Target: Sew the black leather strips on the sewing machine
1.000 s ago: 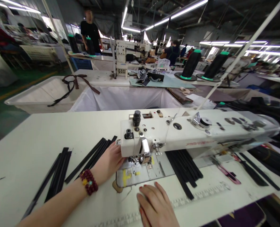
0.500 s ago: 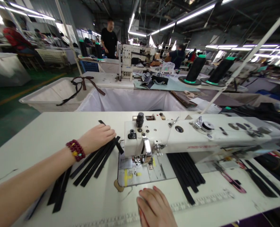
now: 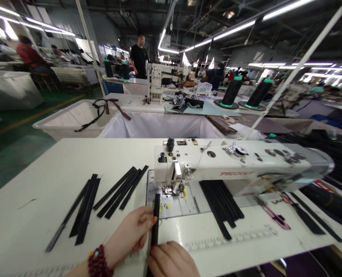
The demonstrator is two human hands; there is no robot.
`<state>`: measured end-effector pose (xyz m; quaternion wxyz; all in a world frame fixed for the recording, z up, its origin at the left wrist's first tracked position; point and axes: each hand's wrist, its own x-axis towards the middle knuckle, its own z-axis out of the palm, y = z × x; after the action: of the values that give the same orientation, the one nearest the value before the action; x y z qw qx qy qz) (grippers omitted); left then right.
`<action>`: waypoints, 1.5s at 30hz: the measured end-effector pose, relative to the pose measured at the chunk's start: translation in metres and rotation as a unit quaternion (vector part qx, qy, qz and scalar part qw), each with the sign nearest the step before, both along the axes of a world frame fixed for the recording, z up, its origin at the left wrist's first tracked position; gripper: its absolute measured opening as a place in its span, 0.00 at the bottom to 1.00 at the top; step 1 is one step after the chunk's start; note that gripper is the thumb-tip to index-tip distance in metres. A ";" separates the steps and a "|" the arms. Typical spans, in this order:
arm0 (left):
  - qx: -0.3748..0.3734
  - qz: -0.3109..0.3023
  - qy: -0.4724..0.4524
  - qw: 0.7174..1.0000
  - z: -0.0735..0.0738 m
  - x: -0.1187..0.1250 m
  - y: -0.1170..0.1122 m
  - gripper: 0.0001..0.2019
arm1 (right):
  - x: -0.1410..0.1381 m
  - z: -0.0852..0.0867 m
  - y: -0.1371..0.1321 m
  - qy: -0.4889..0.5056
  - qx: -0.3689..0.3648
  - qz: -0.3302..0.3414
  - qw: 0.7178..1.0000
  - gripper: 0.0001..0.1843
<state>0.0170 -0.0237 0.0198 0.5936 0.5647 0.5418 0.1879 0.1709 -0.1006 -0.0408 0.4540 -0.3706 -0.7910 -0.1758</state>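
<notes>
A narrow black strip (image 3: 156,215) stands nearly lengthwise to me, just in front of the sewing machine's needle plate. My left hand (image 3: 134,231), with a dark red bead bracelet at the wrist, pinches it around the middle between thumb and fingers. Lower down, my right hand (image 3: 172,261) is closed around its near end, which is partly hidden by the fingers. The strip's far end lies over the metal plate (image 3: 185,204), left of the presser foot (image 3: 173,189) of the white sewing machine (image 3: 205,165).
Black strips lie in a left bunch (image 3: 86,209), a middle bunch (image 3: 123,192) and a bunch (image 3: 221,207) under the machine arm. Pink-handled snips (image 3: 275,217) lie at right near a printed ruler scale (image 3: 231,238). Beyond the table stands a white-lined bin (image 3: 156,125); a person (image 3: 139,59) stands farther back.
My left hand has come back from the middle bunch toward me, bringing a black strip. My right hand, earlier resting on the table, has moved left onto its near end. The view has shifted slightly.
</notes>
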 end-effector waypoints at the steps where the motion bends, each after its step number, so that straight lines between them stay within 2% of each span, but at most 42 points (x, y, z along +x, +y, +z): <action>1: 0.053 0.009 0.027 0.998 0.000 -0.003 0.005 0.26 | 0.008 -0.003 0.003 -0.005 -0.008 -0.010 1.000 0.14; 3: 0.216 -0.006 0.097 0.971 0.002 -0.010 0.014 0.20 | 0.020 -0.008 0.007 0.007 -0.015 -0.032 0.999 0.17; 4: 0.307 -0.038 0.134 0.942 0.002 -0.013 0.017 0.18 | 0.023 -0.010 0.009 0.016 -0.013 -0.036 0.999 0.18; 6: 0.447 -0.123 0.201 0.863 -0.001 -0.016 0.020 0.17 | 0.026 -0.011 0.011 0.038 -0.003 -0.035 0.999 0.19; 8: 0.512 -0.188 0.249 0.801 -0.009 -0.015 0.022 0.19 | 0.026 -0.009 0.014 0.062 0.001 -0.038 0.997 0.21; 10: 0.528 -0.211 0.277 0.775 -0.017 -0.011 0.024 0.21 | 0.026 -0.005 0.016 0.065 -0.002 -0.038 0.997 0.22; 14: 0.528 -0.224 0.285 0.768 -0.027 -0.009 0.028 0.23 | 0.032 0.004 0.021 -0.003 -0.012 -0.008 1.000 0.20; 22: 0.531 -0.245 0.295 0.755 -0.023 -0.008 0.031 0.21 | 0.031 0.018 0.021 0.021 -0.032 -0.020 0.999 0.22; 30: 0.532 -0.250 0.319 0.743 -0.021 -0.005 0.033 0.20 | 0.040 0.027 0.017 -0.002 -0.063 0.010 0.998 0.16; 35: 0.540 -0.249 0.318 0.738 -0.018 -0.004 0.028 0.20 | 0.037 0.024 0.006 0.014 -0.075 -0.012 0.997 0.16; 40: 0.570 -0.260 0.313 0.713 -0.018 -0.007 0.023 0.19 | 0.036 0.014 -0.003 0.014 -0.044 -0.034 0.998 0.24; 45: 0.557 -0.259 0.309 0.726 -0.018 -0.006 0.030 0.19 | 0.039 0.013 0.004 0.009 -0.063 -0.021 0.998 0.18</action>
<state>0.0106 0.0059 0.0018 -0.0024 0.9389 0.3263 0.1098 0.2101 -0.0968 -0.0278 0.4331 -0.4163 -0.7885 -0.1320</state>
